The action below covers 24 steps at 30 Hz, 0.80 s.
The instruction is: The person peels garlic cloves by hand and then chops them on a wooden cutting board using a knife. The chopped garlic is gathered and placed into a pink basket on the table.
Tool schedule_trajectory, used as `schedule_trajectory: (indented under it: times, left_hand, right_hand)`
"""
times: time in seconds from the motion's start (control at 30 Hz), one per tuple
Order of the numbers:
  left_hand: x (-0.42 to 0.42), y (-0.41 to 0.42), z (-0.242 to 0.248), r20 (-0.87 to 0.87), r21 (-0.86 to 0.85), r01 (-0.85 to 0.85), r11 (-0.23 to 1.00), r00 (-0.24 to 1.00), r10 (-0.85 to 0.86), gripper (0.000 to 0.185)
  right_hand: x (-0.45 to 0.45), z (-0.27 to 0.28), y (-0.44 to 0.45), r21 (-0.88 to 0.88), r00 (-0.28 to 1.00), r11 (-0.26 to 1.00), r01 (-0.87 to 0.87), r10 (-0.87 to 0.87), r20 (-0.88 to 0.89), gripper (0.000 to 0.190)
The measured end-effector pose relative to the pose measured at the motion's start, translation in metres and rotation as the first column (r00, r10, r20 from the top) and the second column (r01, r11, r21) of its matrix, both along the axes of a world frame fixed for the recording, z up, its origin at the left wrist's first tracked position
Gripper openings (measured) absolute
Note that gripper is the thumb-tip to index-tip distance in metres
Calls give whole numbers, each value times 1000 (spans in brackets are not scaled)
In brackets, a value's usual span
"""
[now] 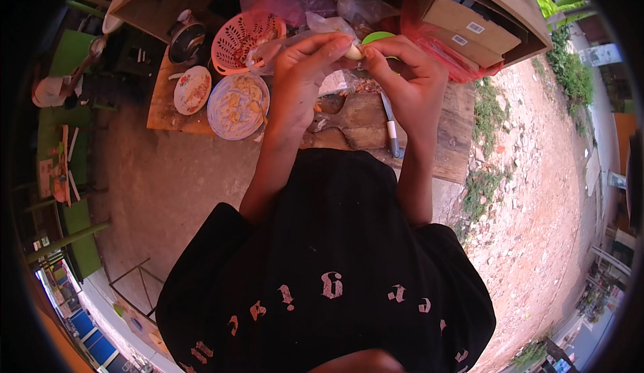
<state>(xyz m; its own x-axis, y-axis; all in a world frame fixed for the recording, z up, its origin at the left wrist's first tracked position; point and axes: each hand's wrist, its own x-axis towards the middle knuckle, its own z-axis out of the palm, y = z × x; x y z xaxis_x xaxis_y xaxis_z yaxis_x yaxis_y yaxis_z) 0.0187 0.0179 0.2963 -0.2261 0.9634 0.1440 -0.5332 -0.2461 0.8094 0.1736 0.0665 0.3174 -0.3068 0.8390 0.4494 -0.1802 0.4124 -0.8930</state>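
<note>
Above the wooden table, my left hand [314, 63] and my right hand [402, 68] meet, pinching a small pale piece of food [353, 52] between the fingertips, perhaps a garlic clove; its kind is not certain. Below them lies a worn wooden chopping board [365, 119]. A knife [390, 124] with a white and grey handle rests on its right part, near my right wrist. Reddish scraps [368, 86] lie at the board's far edge. Behind my hands are a clear plastic bag [271, 53] and a green dish [377, 37], both partly hidden.
Left of the board stand a blue-patterned plate [216, 106] with food pieces, a floral bowl [192, 90], a pink colander [221, 46] and a dark pan [186, 43]. A cardboard box [470, 28] and red plastic bag [453, 66] are at the back right. Stony ground [533, 171] borders the right side.
</note>
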Motion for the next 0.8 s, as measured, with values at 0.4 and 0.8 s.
schedule_trajectory:
  times: [0.4,0.8]
  left_hand:
    - [0,4,1,-44,69,-27,997,999,30,23]
    - [-6,15,-18,554,73,319,945,775,-304,32]
  right_hand:
    - [-4,-2,2,-34,999,999,21,-22,-47,12]
    - [-2,-9,5,-248,968,959,-140,80,-236,12]
